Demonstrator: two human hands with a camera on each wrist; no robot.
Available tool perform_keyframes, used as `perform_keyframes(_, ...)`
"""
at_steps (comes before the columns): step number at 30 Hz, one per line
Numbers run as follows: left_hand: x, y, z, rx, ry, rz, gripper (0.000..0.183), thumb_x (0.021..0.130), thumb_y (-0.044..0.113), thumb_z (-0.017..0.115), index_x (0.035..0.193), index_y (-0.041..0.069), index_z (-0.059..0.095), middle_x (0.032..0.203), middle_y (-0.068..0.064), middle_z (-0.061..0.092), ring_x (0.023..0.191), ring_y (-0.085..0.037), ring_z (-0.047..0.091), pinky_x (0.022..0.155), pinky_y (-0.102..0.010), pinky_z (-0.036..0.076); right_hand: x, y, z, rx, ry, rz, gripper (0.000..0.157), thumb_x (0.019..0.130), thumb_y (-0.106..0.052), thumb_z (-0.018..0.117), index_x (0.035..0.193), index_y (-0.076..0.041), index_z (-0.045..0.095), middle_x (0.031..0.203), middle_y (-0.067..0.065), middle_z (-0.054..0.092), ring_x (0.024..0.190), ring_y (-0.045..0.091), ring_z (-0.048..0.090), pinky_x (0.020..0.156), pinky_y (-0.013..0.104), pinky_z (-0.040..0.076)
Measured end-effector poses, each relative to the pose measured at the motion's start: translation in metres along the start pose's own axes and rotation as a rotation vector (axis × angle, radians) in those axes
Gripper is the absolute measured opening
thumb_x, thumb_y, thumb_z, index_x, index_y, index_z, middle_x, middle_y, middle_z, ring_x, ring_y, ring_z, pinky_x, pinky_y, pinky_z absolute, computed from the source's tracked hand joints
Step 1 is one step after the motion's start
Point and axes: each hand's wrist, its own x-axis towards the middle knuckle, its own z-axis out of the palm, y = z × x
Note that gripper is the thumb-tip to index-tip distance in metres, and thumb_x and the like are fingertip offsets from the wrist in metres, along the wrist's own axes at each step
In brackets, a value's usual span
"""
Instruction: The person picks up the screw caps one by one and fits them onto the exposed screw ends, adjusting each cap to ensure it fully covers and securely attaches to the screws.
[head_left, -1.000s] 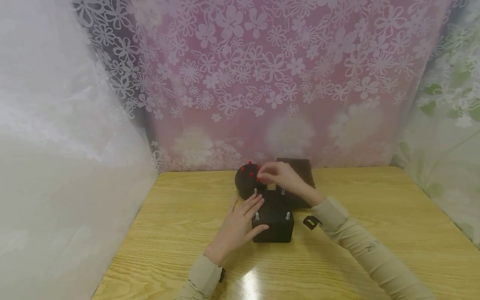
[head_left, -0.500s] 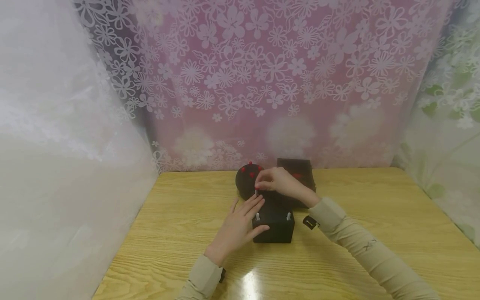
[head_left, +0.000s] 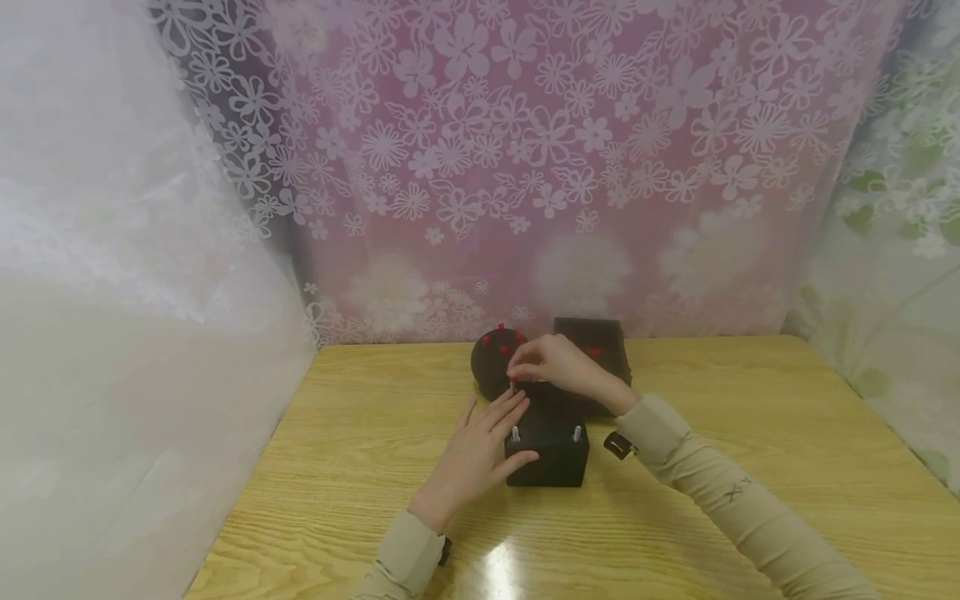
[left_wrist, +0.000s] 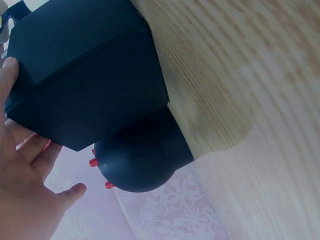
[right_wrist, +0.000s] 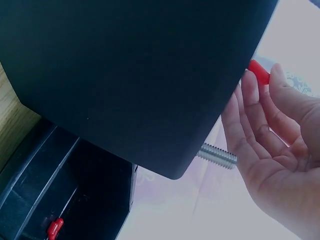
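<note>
A black box [head_left: 547, 468] stands on the wooden table, with upright metal threaded studs [head_left: 577, 433] at its top corners. My left hand [head_left: 467, 454] rests against its left side, fingers extended along the top edge and thumb at the near face. Over the far left corner, my right hand [head_left: 558, 363] pinches a small red cap [right_wrist: 259, 72] between thumb and fingertips. That cap sits at the top of the corner stud. In the right wrist view another bare threaded stud [right_wrist: 218, 155] sticks out of the box near the palm.
Behind the box on the left is a black cylinder [head_left: 489, 368] bearing several red caps [left_wrist: 93, 162]. At the back right stands a black open bin [head_left: 613, 348], partly behind my right hand, with red caps [right_wrist: 55, 228] inside. A floral curtain [head_left: 450, 183] hangs behind the table.
My right hand came down and slightly left from above the far edge, bringing the red cap onto the far left stud, then dipped a little lower. My left hand stayed in place.
</note>
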Motion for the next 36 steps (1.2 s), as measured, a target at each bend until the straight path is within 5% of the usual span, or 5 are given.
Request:
perform_keyframes(13, 0.0, 0.0, 0.0, 0.017, 0.007, 0.002, 0.073, 0.089, 0.06, 0.042, 0.145, 0.016, 0.029, 0.15, 0.0, 0.028, 0.138, -0.014, 0.022, 0.11, -0.054, 0.017, 0.005, -0.006, 0.0, -0.123, 0.03, -0.085, 0.011, 0.085, -0.028, 0.065, 0.089, -0.02, 0.072, 0.085, -0.013, 0.066, 0.069, 0.005, 0.06, 0.062, 0.023, 0.05)
perform_keyframes(27, 0.0, 0.002, -0.001, 0.013, 0.009, -0.011, 0.072, 0.088, 0.06, 0.043, 0.145, 0.016, 0.031, 0.15, 0.002, 0.028, 0.138, -0.013, 0.023, 0.112, -0.052, 0.013, 0.005, -0.002, 0.008, -0.167, 0.009, -0.078, 0.009, 0.086, -0.029, 0.065, 0.088, -0.023, 0.071, 0.085, -0.016, 0.066, 0.072, -0.003, 0.059, 0.066, 0.021, 0.051)
perform_keyframes(36, 0.001, 0.001, -0.002, -0.025, 0.015, -0.012, 0.072, 0.088, 0.058, 0.046, 0.144, 0.015, 0.032, 0.149, -0.002, 0.03, 0.138, -0.016, 0.025, 0.111, -0.054, 0.016, 0.001, 0.005, -0.001, -0.016, 0.071, -0.042, 0.028, 0.091, -0.04, 0.055, 0.094, -0.017, 0.071, 0.086, -0.007, 0.068, 0.069, 0.017, 0.065, 0.062, 0.033, 0.054)
